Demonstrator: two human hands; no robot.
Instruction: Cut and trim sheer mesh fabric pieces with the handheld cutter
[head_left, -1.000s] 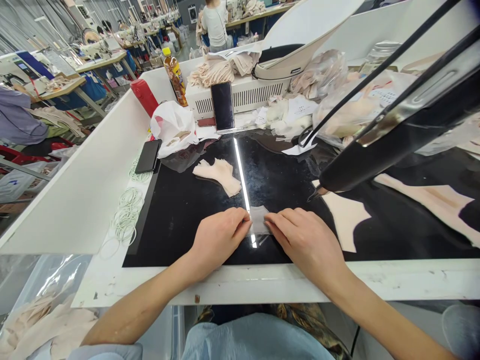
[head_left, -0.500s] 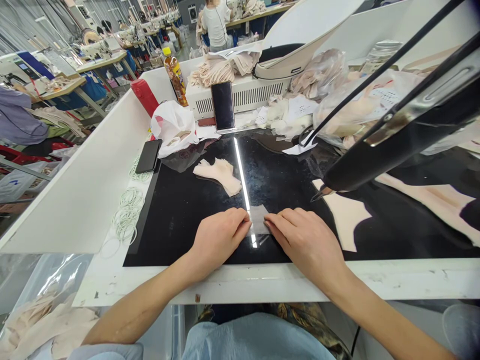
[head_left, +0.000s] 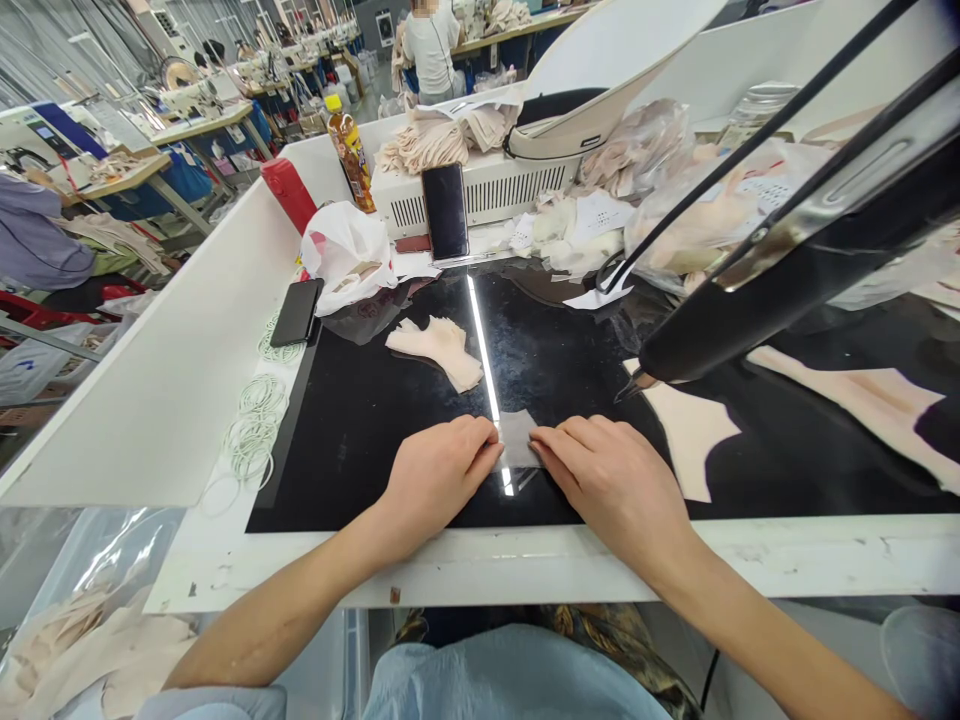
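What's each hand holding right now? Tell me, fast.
Left hand: closed, pinching the left edge of the small grey fabric piece.
Right hand: closed, pinching its right edge.

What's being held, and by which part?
A small grey fabric piece, flat on the black worktop: left hand at its left edge, right hand at its right edge. Pinched or just pressed, cannot tell.

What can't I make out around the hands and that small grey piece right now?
Head view:
Small grey piece: side edges covered by left hand and right hand; pinched or only pressed, cannot tell.
Pale fabric cutout: top hidden behind the dark machine arm.
Bottle label: too small to read.
Pale strip, far right: cut off by frame edge.
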